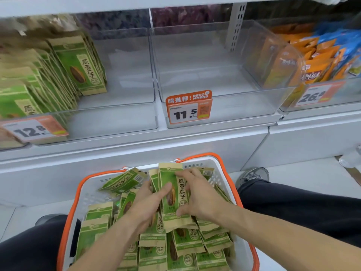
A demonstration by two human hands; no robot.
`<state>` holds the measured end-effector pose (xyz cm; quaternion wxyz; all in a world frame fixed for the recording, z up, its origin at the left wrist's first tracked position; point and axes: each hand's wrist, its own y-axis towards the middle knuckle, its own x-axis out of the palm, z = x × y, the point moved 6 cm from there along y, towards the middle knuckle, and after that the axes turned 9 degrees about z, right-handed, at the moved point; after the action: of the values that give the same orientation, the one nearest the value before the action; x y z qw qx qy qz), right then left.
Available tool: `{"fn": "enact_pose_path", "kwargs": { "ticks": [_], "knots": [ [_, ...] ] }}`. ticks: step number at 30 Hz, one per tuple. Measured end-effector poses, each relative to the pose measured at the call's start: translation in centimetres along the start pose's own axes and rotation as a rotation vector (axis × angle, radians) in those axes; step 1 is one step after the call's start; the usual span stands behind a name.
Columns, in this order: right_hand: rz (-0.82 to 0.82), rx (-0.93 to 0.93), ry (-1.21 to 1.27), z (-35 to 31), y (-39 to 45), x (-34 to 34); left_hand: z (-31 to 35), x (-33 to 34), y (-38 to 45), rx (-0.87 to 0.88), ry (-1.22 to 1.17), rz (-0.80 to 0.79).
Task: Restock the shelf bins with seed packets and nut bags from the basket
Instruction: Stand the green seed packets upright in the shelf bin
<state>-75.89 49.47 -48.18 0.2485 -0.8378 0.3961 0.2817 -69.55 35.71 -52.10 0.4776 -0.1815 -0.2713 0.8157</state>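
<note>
Head view, looking down into the basket: upright green seed packet (173, 194) gathered between both hands, at the front of a small stack standing on end among the loose ones. Left hand (145, 204) curled round the stack's left edge, thumb across the packet face; right hand (197, 194) gripping the right side, fingers over the top edge, thumb near the bottom. Step in hand, by the look of it — squaring up a bundle to lift out. Next move likely calling for a firm squeeze so no packet slips, then a raise up to the shelf. White basket with orange rim (230, 171) well filled with identical green packets, lying flat and overlapping. Above, left bin (117, 118) partly stocked with the same packets leaning at its left side, right portion bare; middle bin (244, 106) holding nothing visible behind its 11.5 price tag (189, 107); right bin (332, 102) packed with orange and blue bags.
</note>
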Motion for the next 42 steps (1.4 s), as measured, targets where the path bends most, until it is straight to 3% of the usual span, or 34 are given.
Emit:
{"fn": "enact_pose_path", "kwargs": {
  "ticks": [4, 7, 10, 12, 15, 17, 21, 26, 30, 33, 35, 39, 42],
  "knots": [
    [0.123, -0.173, 0.010, -4.5, 0.4, -2.0, 5.0, -2.8, -1.2, 0.114, 0.004, -0.008],
    [0.260, -0.164, 0.093, -7.2, 1.1, -4.6, 8.9, -4.9, -2.6, 0.179, 0.048, -0.072],
    [0.107, -0.101, 0.221, -9.5, 2.4, -5.8, 12.8, -6.0, -4.9, 0.287, 0.164, -0.173],
    [0.024, -0.158, 0.213, -11.6, 2.5, -5.8, 14.8, -6.9, -6.2, 0.354, 0.250, -0.250],
    [0.065, -0.278, 0.150, -14.6, 1.9, -5.7, 17.1, -8.0, -7.9, 0.395, 0.319, -0.326],
    [0.109, -0.303, 0.161, -16.2, 1.9, -5.7, 18.1, -8.5, -8.5, 0.445, 0.333, -0.295],
    [0.119, -0.379, 0.118, -19.1, 3.4, -5.5, 19.2, -10.2, -8.4, 0.637, 0.301, -0.079],
    [0.116, -0.409, 0.246, -21.7, 5.6, -6.0, 20.7, -12.3, -8.6, 0.809, 0.245, 0.014],
    [0.341, -0.575, 0.308, -24.5, 6.1, -7.9, 23.4, -15.0, -9.2, 1.005, 0.245, 0.220],
    [0.588, -0.766, 0.221, -26.0, 6.5, -9.5, 24.8, -17.6, -9.1, 1.139, 0.277, 0.468],
    [0.649, -0.815, 0.111, -26.7, 7.6, -9.7, 25.3, -19.3, -9.0, 1.163, 0.276, 0.657],
    [0.554, -0.723, -0.090, -27.2, 12.0, -8.3, 25.1, -21.2, -7.9, 1.146, 0.425, 0.901],
    [0.511, -0.581, -0.110, -27.3, 16.3, -7.2, 24.4, -21.3, -6.7, 1.097, 0.590, 0.948]
  ]
}}
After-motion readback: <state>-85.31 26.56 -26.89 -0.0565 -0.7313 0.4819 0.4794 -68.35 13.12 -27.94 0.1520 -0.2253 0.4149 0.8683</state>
